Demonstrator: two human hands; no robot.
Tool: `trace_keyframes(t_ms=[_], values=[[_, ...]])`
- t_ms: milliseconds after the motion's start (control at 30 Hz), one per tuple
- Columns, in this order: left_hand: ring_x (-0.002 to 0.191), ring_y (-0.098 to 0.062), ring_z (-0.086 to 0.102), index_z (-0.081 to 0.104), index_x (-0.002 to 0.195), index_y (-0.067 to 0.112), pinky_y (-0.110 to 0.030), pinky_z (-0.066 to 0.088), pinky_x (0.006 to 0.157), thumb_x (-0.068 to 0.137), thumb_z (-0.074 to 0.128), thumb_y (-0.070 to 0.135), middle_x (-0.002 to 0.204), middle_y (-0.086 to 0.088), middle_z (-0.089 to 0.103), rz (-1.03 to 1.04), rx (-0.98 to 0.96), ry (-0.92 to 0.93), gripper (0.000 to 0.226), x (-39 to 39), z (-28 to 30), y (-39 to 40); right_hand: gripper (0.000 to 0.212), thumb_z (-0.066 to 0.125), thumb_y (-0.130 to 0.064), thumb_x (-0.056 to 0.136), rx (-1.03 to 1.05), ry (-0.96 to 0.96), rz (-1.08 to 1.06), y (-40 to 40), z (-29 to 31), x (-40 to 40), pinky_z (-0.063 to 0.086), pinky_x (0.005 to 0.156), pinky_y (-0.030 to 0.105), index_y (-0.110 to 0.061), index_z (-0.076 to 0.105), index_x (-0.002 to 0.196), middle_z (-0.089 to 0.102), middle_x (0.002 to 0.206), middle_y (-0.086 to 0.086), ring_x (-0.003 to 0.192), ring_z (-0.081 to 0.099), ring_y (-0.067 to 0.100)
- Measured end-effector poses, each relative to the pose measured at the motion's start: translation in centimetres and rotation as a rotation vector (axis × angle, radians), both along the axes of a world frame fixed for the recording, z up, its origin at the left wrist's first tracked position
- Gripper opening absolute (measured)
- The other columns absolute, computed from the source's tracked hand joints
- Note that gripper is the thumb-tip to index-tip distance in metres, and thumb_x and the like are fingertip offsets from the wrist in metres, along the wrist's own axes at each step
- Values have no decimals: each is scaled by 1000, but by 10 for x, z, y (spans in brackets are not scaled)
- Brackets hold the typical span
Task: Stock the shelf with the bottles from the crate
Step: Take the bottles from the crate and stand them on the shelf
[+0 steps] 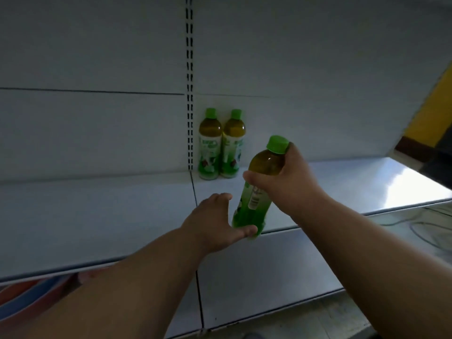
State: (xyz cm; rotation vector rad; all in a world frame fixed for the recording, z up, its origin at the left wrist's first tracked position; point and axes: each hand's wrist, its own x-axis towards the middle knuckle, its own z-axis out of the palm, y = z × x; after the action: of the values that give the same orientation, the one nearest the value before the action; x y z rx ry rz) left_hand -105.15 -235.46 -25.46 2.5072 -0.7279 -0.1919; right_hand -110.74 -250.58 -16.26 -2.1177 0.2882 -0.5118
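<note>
Green-capped bottle (pixel 259 184): tilted, cap leaning right, base just above the front edge of the shelf (pixel 97 216), over the right-hand bay.
Right hand (pixel 283 178): clamped on the upper half of the tilted bottle, thumb across the front below the amber shoulder, fingers curled behind the neck up to the cap.
Left hand (pixel 215 223): spread and relaxed, thumb touching under the base of the tilted bottle, fingers reaching up along its left side, not wrapped round it.
Stocked bottles (pixel 219 145): two, upright, side by side and touching, at the back edge of the shelf, in the rear left corner of the right-hand bay, just right of the slotted upright (pixel 189 81).
Contents: amber liquid under green caps, green and white labels.
Shelf surface: pale metal, bright glare toward its right end.
Back panel (pixel 85 94): plain white.
</note>
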Motion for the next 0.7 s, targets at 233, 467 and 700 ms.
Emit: trace_keyframes(t_ms=[233, 467, 700], values=[[140, -26, 33, 23, 153, 18, -38, 31, 112, 76, 61, 75, 155, -5, 32, 35, 105, -18, 104, 44, -22, -56, 58, 88, -37, 69, -56, 62, -42, -44, -15, 73, 59, 80, 44, -28, 48, 109, 67, 98, -7, 90, 66, 16], [152, -23, -3, -1, 158, 11, -37, 0, 122, 87, 36, 77, 166, -10, -5, 131, 236, -69, 104, 81, -48, -77, 70, 89, -39, 68, -60, 92, -54, -65, -23, 130, 58, 84, 49, -25, 43, 119, 60, 100, -7, 97, 63, 21], [150, -21, -18, -8, 157, 13, -40, -7, 122, 87, 22, 80, 164, -9, -18, 96, 323, -130, 101, 84, -61, -80, 84, 87, -36, 70, -108, 145, -104, -80, -68, 118, 54, 93, 49, -24, 41, 139, 56, 127, 0, 115, 58, 23]])
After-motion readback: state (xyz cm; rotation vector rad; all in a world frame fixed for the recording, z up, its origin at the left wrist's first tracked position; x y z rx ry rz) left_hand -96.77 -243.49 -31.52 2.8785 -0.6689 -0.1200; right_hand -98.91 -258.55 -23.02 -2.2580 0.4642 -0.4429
